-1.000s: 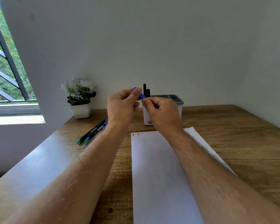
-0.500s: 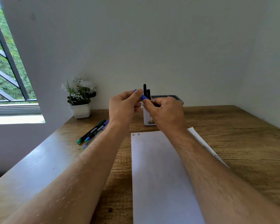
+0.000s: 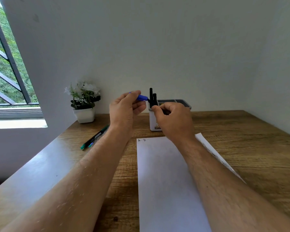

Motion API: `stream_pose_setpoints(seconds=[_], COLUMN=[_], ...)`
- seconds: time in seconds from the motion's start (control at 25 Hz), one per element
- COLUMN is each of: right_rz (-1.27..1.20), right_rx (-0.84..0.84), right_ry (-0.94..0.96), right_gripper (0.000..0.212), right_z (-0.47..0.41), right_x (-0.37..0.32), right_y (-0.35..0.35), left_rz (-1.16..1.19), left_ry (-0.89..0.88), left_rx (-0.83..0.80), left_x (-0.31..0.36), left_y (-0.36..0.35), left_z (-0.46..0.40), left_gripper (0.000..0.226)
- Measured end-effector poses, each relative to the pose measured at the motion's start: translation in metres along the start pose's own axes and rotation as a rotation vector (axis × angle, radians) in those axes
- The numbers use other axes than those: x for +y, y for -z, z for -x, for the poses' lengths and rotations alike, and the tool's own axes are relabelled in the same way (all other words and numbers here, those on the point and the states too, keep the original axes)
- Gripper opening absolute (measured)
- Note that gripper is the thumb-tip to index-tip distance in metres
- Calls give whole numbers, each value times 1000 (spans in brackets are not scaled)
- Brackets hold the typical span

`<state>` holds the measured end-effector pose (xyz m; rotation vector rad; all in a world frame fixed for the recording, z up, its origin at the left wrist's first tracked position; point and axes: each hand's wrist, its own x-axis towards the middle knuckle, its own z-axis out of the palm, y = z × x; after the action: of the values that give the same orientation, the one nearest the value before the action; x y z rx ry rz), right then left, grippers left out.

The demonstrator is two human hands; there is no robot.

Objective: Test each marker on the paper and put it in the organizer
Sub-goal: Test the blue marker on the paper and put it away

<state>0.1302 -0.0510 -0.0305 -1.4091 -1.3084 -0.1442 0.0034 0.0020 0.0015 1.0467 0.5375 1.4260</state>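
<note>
My left hand [image 3: 126, 109] pinches the blue end of a marker [image 3: 142, 97] between thumb and fingers, above the table. My right hand [image 3: 172, 119] grips the marker's dark barrel, mostly hidden in its curled fingers. I cannot tell whether the blue cap is off the barrel. Just behind my hands stands the white organizer [image 3: 185, 104] with a grey top, and two black markers [image 3: 152, 97] stick up from its left side. A white sheet of paper [image 3: 166, 181] lies under my right forearm, with two small scribbles [image 3: 141, 140] at its top left corner.
Several more markers [image 3: 94, 138], one with a green cap, lie on the wooden table [image 3: 241, 148] left of my left forearm. A small white pot with flowers [image 3: 84, 106] stands at the back left by the wall. A window is at the far left.
My hands have drawn slightly apart: the right hand slid right and down, and more of the blue end now shows between them. The camera view has dipped a little.
</note>
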Motion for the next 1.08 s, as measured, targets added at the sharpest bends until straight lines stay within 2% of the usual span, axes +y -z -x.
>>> stream_pose_setpoints(seconds=[0.08,0.24,0.44,0.56,0.68,0.76,0.84,0.96,1.04,1.08], right_rz=[-98,-458,-570,-573,-582,-586,-617,-674,-607,-562], right_rx=[-8,-40,-52,-54,-76,-82,-113,-206,-221,-220], right_ry=[-30,-155,-214,-281,-289,-289,-324,-383,-379,-383], right_gripper=[18,22,24,21,35,35,26,35,34,27], right_z=[-1,-4,-3,-3,-3,-2,-2,-1,0,1], right_x=[1,-4,-8,-8,-6,-6,-5,-3,-2,-1], right_y=[1,6,11,11,11,13,13,12,9,8], left_rz=[115,377,385,156,-427,-802,-942,-1031,-1136,-1221], left_ry=[29,141,198,214,159,71,15,-41,-59,-72], left_rx=[23,6,-1,-12,-55,-113,-133,-139,-150,-151], left_x=[2,6,5,2,-4,-10,-15,-18,-15,-12], left_y=[1,3,3,5,2,-1,0,4,6,6], left_z=[0,3,3,0,-1,0,2,1,1,3], left_gripper=[13,18,29,38,38,37,32,29,29,34])
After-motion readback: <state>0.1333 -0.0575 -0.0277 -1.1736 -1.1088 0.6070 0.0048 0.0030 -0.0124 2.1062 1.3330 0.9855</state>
